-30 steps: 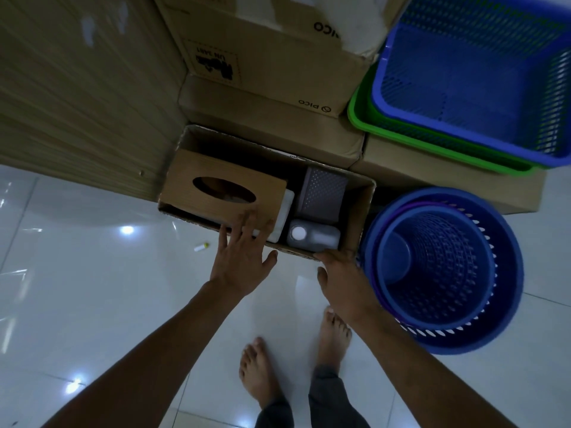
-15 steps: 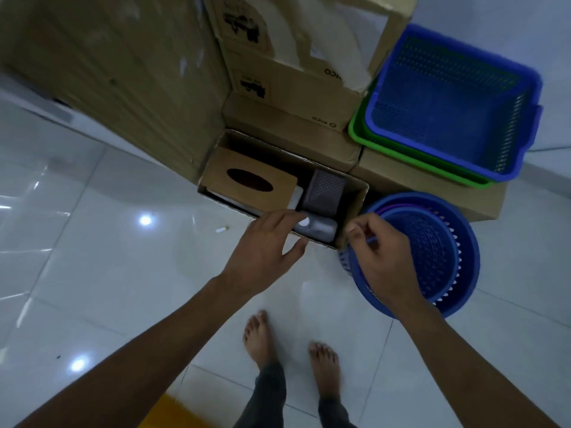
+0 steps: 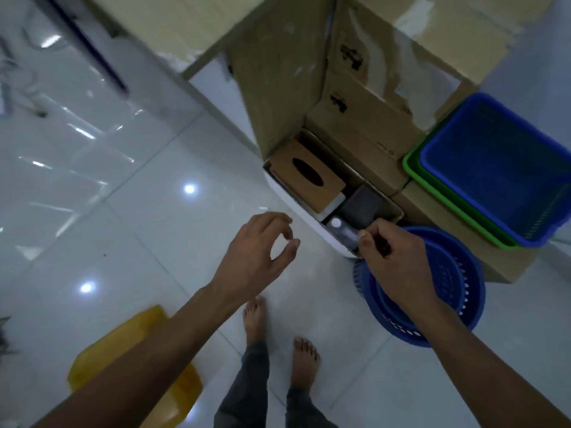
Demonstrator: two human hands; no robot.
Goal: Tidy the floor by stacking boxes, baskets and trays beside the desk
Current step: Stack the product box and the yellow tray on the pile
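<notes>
An open cardboard box [image 3: 393, 208] stands on the floor against the desk's wooden side panel [image 3: 278, 88]. It holds a wooden tissue box [image 3: 306, 174], a grey basket [image 3: 360, 206] and a white bottle [image 3: 340, 228]. A round blue basket [image 3: 454, 291] with a smaller one nested inside sits just right of it. My left hand [image 3: 256, 254] hovers over the floor in front of the box, fingers loosely curled and apart, empty. My right hand [image 3: 392, 261] is above the round basket's near rim by the box's corner, fingers curled in, nothing visible in them.
Closed cardboard boxes [image 3: 370, 118] are stacked behind the open box. A blue rectangular basket [image 3: 500, 168] sits inside a green one [image 3: 412, 168] on another carton. A yellow plastic item [image 3: 136, 359] lies on the tiles at lower left. My bare feet [image 3: 278, 329] stand below.
Both hands have come off the open box's front edge. My right hand moved over the round blue basket; my left drew back. The view has pulled up and turned left.
</notes>
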